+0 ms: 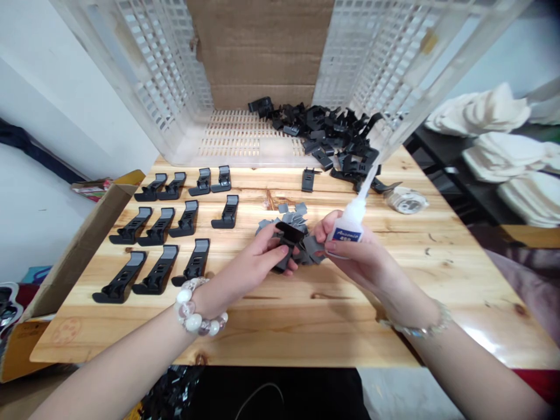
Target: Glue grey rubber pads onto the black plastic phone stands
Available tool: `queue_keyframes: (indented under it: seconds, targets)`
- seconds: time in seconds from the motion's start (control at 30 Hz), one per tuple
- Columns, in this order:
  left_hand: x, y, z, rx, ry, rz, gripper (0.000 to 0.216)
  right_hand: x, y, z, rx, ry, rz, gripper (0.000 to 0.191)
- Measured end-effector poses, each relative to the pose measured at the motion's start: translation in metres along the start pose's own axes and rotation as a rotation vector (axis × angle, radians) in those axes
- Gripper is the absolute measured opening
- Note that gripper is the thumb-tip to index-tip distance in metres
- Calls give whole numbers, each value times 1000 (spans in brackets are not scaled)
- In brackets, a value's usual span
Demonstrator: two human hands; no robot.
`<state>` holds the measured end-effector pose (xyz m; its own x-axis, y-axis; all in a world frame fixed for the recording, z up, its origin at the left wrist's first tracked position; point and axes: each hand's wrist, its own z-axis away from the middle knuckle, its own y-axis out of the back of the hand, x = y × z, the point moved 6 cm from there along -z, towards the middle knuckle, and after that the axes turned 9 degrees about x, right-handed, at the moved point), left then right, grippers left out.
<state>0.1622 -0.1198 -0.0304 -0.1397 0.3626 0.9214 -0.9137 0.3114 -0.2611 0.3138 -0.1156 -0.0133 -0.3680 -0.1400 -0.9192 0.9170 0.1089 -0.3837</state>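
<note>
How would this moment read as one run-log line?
left hand: holding black piece; right hand: holding bottle, pinching grey square; table: rowed clips at left; crate: loose parts

Black clip [290, 233], nozzle-up white bottle [349, 226], grey pad [313, 248]

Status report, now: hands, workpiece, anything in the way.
Left hand gripping a black clip. Right hand holding a white bottle. Loose grey pads lying close to both hands.
</note>
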Motion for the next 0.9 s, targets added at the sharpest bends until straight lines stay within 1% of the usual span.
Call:
queue_keyframes:
  seconds: [0.07,0.13,0.2,0.3,0.37,0.53,0.67,0.8,0.9]
  targets:
    - [3,-1,2,25,-15,32,24,3,2,-1,3,51,88,19]
    - [6,-3,4,24,-32,40,26,5,2,-1,-2,109,190,19]
    - [6,-4,5,14,-45,27,29,6,0,1,-21,133,265,19]
    - [4,-3,4,27,-58,28,29,8,-7,6,-76,111,268,20]
    - [4,-1,3,36,-70,38,27,6,-10,8,-83,121,258,23]
    - [7,0,3,49,-83,26,27,3,-8,7,-38,153,297,26]
    - [5,-1,3,53,-70,27,33,3,-6,6,-27,176,340,22]
    - [3,-2,1,69,-85,11,31,0,-6,6,3,265,438,15]
    - [4,0,1,107,-84,25,33,-2,-6,7,27,331,524,14]
